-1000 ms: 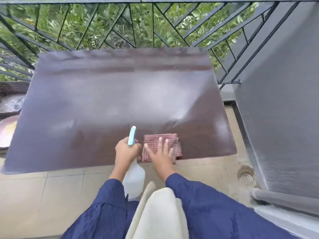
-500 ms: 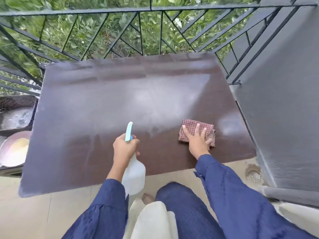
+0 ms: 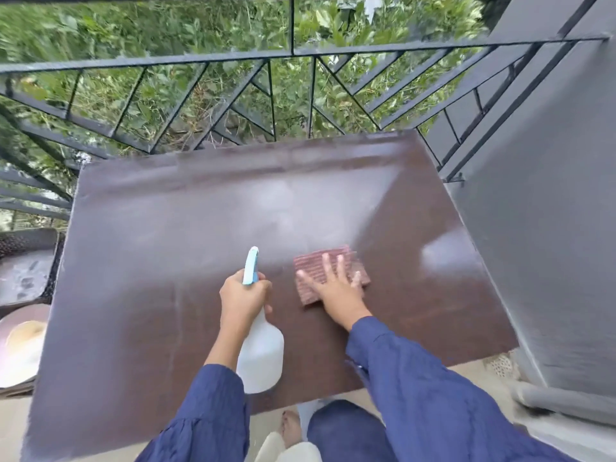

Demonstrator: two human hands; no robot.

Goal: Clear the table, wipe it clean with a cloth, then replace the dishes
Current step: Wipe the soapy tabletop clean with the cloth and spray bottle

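Observation:
A dark brown table (image 3: 166, 295) fills the middle of the head view, its top streaked with a hazy wet film. My right hand (image 3: 333, 288) lies flat, fingers spread, pressing a reddish checked cloth (image 3: 316, 265) onto the table right of centre. My left hand (image 3: 245, 300) grips the neck of a white spray bottle (image 3: 261, 355) with a light blue nozzle pointing away from me, held just above the table beside the cloth. No dishes stand on the table.
A black metal railing (image 3: 290, 55) with greenery behind it runs along the far side. A grey wall (image 3: 550, 228) closes off the right. At the left edge sit a pinkish plate (image 3: 20, 348) and a dark woven tray (image 3: 26, 261).
My right hand slid the cloth from the table's near edge to the right, then back toward the middle and farther in. The left hand keeps holding the bottle. The view tilted upward.

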